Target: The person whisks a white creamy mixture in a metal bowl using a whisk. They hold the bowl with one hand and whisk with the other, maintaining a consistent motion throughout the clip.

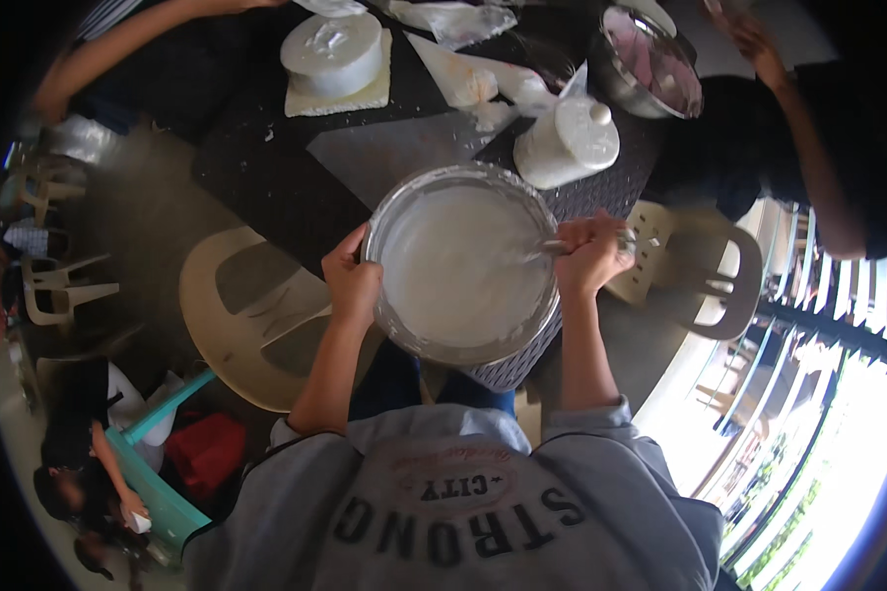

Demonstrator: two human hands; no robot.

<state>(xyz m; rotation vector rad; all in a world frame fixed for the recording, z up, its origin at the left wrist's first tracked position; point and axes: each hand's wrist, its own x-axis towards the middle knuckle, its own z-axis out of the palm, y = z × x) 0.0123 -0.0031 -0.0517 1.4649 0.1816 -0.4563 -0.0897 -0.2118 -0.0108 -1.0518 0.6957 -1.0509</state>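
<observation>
A wide metal bowl (401, 338) with smeared sides is in front of me, filled with a smooth white mixture (463, 266). My left hand (353, 278) is closed on the bowl's left rim. At the right rim my right hand (593, 254) is wrapped round the handle of a metal stirring utensil (547, 248). The utensil slants left into the mixture, and its head is hidden there, so I cannot tell its kind.
Beyond the bowl, the dark table (256, 177) bears a round white cake (333, 59) on a board, a second white cake (565, 146) with a ball on top, piping bags (453, 74) and a steel bowl (650, 69) of pink mixture. Plastic chairs (222, 325) flank me; other people's arms reach in.
</observation>
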